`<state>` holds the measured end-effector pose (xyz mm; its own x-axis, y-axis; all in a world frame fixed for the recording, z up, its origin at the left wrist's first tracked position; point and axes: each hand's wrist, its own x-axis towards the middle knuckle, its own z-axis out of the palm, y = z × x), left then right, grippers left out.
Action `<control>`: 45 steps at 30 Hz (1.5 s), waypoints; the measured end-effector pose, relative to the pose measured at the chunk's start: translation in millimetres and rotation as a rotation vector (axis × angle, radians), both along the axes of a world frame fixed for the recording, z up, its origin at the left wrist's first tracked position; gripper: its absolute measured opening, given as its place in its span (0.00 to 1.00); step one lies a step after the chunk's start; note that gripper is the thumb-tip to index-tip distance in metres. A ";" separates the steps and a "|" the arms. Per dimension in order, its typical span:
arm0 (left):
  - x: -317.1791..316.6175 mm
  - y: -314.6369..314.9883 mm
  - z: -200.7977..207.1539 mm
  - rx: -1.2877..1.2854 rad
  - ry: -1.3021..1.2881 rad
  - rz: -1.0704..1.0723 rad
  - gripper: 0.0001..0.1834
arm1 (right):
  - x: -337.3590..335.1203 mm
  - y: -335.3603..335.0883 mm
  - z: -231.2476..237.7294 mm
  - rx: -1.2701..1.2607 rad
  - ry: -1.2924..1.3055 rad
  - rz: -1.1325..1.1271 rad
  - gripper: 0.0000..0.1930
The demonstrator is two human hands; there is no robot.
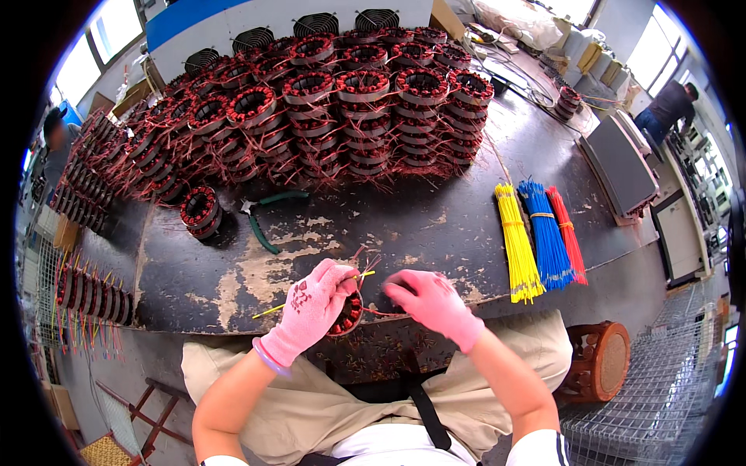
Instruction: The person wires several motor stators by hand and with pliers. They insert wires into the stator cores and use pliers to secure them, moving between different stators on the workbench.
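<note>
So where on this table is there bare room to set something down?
The widest bare patch of tabletop lies between the green-handled pliers and yellow wire bundle; a narrower one, between the red wire bundle and grey panel. It is crowded behind, with stacked wound rings, and around the left hand.

From the near-edge stator (353, 314), stacked stators (365, 116) stand at 12 o'clock on the counter (423, 229). Pliers (270, 199) lie at 11, wire bundles (549, 241) at 2.

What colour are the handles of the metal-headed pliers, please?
Dark green handles, best seen in the head view.
</note>
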<state>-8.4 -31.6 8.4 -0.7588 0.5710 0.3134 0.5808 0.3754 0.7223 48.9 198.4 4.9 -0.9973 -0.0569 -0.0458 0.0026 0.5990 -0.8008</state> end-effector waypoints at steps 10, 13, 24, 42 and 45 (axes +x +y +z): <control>-4.9 8.6 -11.0 0.048 0.031 0.011 0.12 | -59.0 -10.3 -15.9 -0.650 -0.732 0.071 0.09; -3.5 11.1 -10.5 0.074 0.056 0.039 0.11 | -51.0 -8.1 -19.7 -0.736 -0.730 0.057 0.08; -1.2 10.3 -12.6 -0.081 0.140 0.025 0.12 | 20.8 -29.9 -15.0 -0.116 0.275 -0.152 0.07; 7.4 21.8 -7.4 -0.108 0.081 -0.036 0.09 | 5.9 -9.5 8.4 -0.058 0.220 -0.012 0.07; 6.9 22.0 -7.8 -0.094 0.057 -0.037 0.09 | 2.0 -6.9 12.9 -0.061 0.166 0.015 0.07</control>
<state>-1.5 -9.6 0.6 -0.7193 0.6268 0.2996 0.6347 0.4177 0.6501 50.9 191.5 17.8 -0.9900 -0.0690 0.1231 -0.1407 0.5479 -0.8247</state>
